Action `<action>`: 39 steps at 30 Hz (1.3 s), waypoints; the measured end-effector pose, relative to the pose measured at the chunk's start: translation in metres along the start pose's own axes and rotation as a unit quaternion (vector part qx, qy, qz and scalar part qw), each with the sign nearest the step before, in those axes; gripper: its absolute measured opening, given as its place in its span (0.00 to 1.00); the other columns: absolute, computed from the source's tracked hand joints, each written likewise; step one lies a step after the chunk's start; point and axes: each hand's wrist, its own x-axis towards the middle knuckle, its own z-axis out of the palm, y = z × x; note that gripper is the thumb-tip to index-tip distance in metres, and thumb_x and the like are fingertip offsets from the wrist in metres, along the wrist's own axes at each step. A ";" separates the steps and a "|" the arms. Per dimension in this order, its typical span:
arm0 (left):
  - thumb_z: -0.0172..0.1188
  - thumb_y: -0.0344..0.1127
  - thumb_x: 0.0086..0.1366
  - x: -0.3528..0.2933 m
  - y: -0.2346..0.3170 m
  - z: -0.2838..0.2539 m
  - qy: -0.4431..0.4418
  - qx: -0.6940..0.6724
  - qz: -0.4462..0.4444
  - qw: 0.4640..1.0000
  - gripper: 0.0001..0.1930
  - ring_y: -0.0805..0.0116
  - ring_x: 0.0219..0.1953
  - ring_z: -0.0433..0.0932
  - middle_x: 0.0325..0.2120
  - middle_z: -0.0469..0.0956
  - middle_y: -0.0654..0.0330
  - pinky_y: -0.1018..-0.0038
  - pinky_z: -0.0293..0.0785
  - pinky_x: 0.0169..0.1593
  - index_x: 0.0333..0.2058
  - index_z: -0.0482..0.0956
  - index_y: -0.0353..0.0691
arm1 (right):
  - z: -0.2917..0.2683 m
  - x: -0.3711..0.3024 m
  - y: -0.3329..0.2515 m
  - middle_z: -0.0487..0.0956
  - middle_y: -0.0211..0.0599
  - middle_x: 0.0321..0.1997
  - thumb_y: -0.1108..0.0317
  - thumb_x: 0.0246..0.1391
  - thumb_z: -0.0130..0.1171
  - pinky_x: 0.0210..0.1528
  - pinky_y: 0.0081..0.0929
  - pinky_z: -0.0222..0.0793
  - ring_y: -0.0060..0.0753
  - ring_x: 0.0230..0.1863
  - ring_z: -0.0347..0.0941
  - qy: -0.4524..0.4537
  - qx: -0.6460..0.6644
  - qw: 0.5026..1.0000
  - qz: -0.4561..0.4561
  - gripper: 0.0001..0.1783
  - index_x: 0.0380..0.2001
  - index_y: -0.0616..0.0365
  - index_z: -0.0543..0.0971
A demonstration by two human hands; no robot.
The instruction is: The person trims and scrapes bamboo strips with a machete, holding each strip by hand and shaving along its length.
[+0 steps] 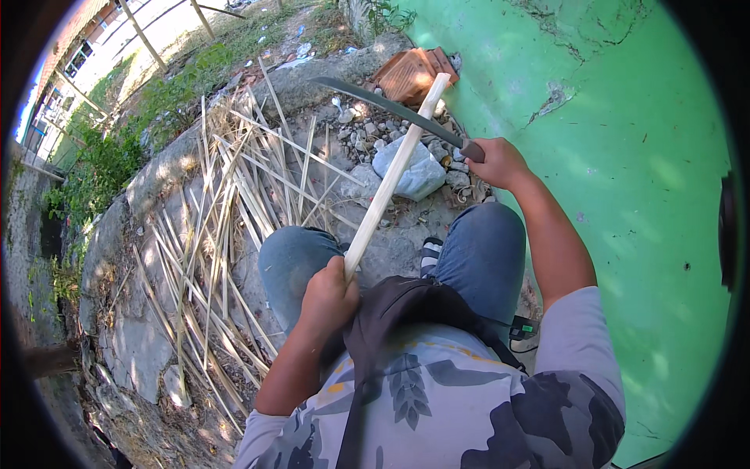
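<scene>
My left hand (329, 300) is closed round the lower end of a pale bamboo strip (397, 172), which slants up and away to the right in front of my knees. In my right hand (498, 163) is the brown handle of a machete (391, 107). Its long dark blade points to the far left and crosses the strip near the upper end. Whether the edge touches or bites into the strip I cannot tell.
Many thin split strips (226, 187) lie heaped on the ground to my left. Ahead are rubble, a whitish block (408, 167) and orange-brown tiles (412, 76). A green painted surface (625, 195) with cracks spans the right side. A low stone edge (164, 168) curves behind the heap.
</scene>
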 end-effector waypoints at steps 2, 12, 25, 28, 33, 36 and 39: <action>0.60 0.34 0.65 -0.001 0.001 -0.001 -0.007 0.008 -0.002 1.000 0.11 0.34 0.32 0.77 0.25 0.76 0.39 0.49 0.72 0.37 0.34 0.69 0.33 | 0.000 -0.015 -0.010 0.83 0.43 0.30 0.59 0.47 0.66 0.37 0.45 0.74 0.52 0.34 0.80 -0.027 -0.020 0.998 -0.061 0.10 0.33 0.49 0.83; 0.60 0.34 0.64 0.001 0.002 -0.006 -0.004 -0.011 0.001 1.000 0.12 0.34 0.32 0.77 0.24 0.76 0.39 0.50 0.71 0.36 0.33 0.68 0.33 | 0.009 0.011 0.002 0.84 0.47 0.32 0.59 0.48 0.65 0.38 0.46 0.74 0.55 0.35 0.80 0.010 0.078 0.997 0.017 0.13 0.36 0.52 0.83; 0.61 0.33 0.64 0.001 0.000 -0.011 -0.021 -0.046 -0.014 0.999 0.11 0.51 0.26 0.74 0.22 0.74 0.45 0.59 0.70 0.33 0.33 0.70 0.33 | 0.029 -0.013 -0.040 0.81 0.42 0.27 0.61 0.43 0.66 0.35 0.46 0.72 0.52 0.31 0.79 -0.045 0.005 0.984 -0.174 0.10 0.29 0.52 0.80; 0.61 0.33 0.64 0.005 -0.005 -0.006 -0.018 -0.071 -0.023 0.997 0.10 0.56 0.25 0.73 0.22 0.74 0.47 0.61 0.69 0.33 0.32 0.70 0.33 | 0.035 -0.002 -0.025 0.83 0.43 0.29 0.61 0.45 0.65 0.38 0.47 0.73 0.52 0.33 0.80 -0.038 0.084 0.993 -0.072 0.10 0.30 0.52 0.81; 0.61 0.32 0.64 0.004 -0.003 -0.011 -0.015 -0.092 -0.049 0.994 0.09 0.59 0.25 0.72 0.22 0.74 0.50 0.62 0.69 0.33 0.33 0.71 0.34 | 0.040 -0.015 -0.044 0.83 0.42 0.29 0.60 0.46 0.65 0.37 0.47 0.73 0.52 0.33 0.81 0.015 0.154 0.985 -0.076 0.10 0.30 0.51 0.81; 0.61 0.33 0.64 0.000 -0.003 -0.011 -0.014 -0.112 -0.039 0.993 0.10 0.60 0.25 0.71 0.22 0.73 0.50 0.62 0.68 0.33 0.33 0.70 0.34 | 0.046 -0.025 -0.049 0.81 0.43 0.25 0.61 0.46 0.68 0.32 0.45 0.72 0.53 0.29 0.79 -0.012 0.116 0.977 -0.179 0.10 0.30 0.52 0.82; 0.61 0.33 0.64 0.002 -0.002 -0.009 -0.022 -0.083 -0.046 0.995 0.10 0.61 0.25 0.71 0.22 0.72 0.51 0.63 0.68 0.33 0.33 0.70 0.34 | 0.039 -0.028 -0.045 0.81 0.43 0.26 0.60 0.43 0.67 0.34 0.49 0.74 0.54 0.30 0.80 -0.027 0.002 0.978 -0.206 0.10 0.30 0.49 0.81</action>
